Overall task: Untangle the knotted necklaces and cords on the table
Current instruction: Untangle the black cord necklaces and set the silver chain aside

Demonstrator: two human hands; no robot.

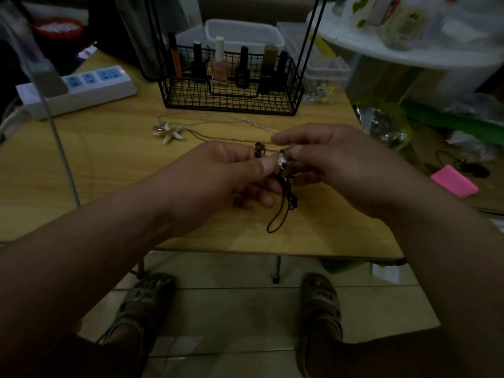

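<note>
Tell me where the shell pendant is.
Head view, left of centre: the shell pendant lies on the table, in front of the wire basket, beyond the left hand.

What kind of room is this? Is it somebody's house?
Probably a room in a home: a black wire basket of nail polish bottles and a white power strip with blue sockets sit on a small light wooden table.

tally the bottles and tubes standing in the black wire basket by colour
black bottles: 3
pink bottle: 1
olive bottle: 1
orange tube: 1
total: 6
</note>
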